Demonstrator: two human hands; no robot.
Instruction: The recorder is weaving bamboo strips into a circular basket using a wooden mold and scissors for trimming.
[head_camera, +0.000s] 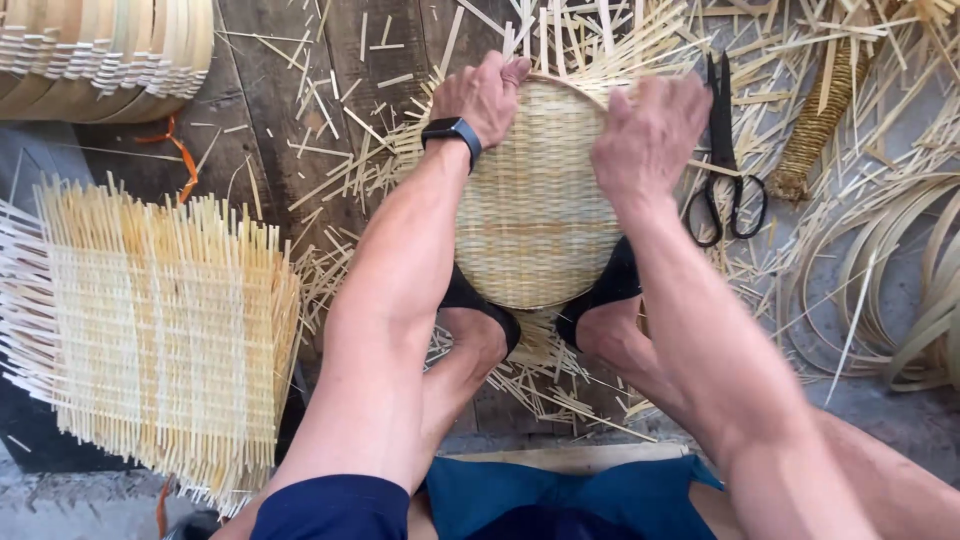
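Hands gripped the far rim of a round woven bamboo tray that lay on the floor, pinned under both feet. Left hand curled closed over the rim's upper left; right hand clamped its upper right. Black scissors lay just right, flat woven mats stacked left.

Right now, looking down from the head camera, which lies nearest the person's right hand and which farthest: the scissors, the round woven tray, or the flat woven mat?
1. Round woven tray: under the right hand, touching.
2. Scissors: just to its right.
3. Flat woven mat: far left.
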